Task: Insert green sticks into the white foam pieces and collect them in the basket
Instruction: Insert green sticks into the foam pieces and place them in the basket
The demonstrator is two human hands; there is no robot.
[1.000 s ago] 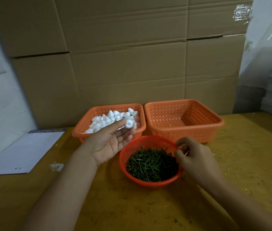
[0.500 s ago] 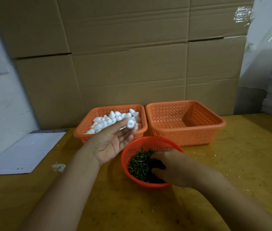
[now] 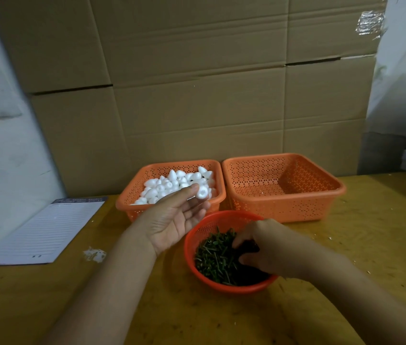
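While the left hand [image 3: 174, 225] pinches one white foam piece [image 3: 202, 192] at its fingertips, the right hand [image 3: 266, 247] reaches into the round red bowl [image 3: 231, 286] of green sticks [image 3: 215, 257].

The left palm faces up, in front of the orange basket [image 3: 132, 197] with the other foam pieces [image 3: 172, 183]. The right fingers are curled down into the sticks; whether they pinch one, I cannot tell. The second basket [image 3: 321, 202] stands just beside, on the yellow table [image 3: 371, 232].

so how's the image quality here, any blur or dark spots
Head view: dim, warm light; right hand casts a dark shadow over the green sticks in the round bowl; glare on tape top right; wide-angle bending at the edges; forearms soft.
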